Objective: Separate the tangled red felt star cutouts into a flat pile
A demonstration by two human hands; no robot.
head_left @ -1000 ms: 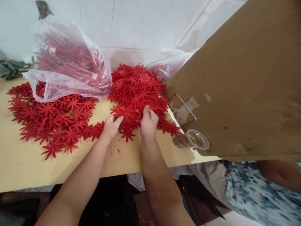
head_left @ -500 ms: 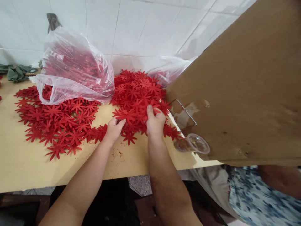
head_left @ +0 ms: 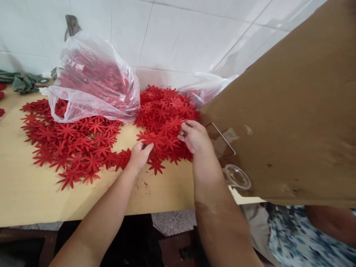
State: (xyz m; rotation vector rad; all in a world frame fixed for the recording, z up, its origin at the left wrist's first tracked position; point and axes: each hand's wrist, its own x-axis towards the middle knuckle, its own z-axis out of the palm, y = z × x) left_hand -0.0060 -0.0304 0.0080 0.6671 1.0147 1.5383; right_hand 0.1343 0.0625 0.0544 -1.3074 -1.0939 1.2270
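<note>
My left hand (head_left: 139,155) pinches the edge of a red flower cutout (head_left: 156,140) with narrow pointed petals, between thumb and fingers. To its right, my right hand (head_left: 197,136) is closed at the fingertips on the petal tip of another red flower cutout (head_left: 174,125), at the front of a heap of such cutouts (head_left: 162,105). Part of the heap is hidden behind the right hand. A thin row of the same flowers (head_left: 122,158) runs left from my left hand.
At left lies a wider spread of red flowers (head_left: 75,148), with a clear plastic bag of them (head_left: 96,81) on top. A brown board (head_left: 289,122) leans in from the right, near a clear plastic cup (head_left: 237,177) and a wire handle (head_left: 224,139). Another person's patterned clothing (head_left: 303,237) shows lower right.
My right hand has moved right, away from my left hand, and turned so its fingers point left. My left hand keeps its pinch on the flower. The view has shifted slightly.
</note>
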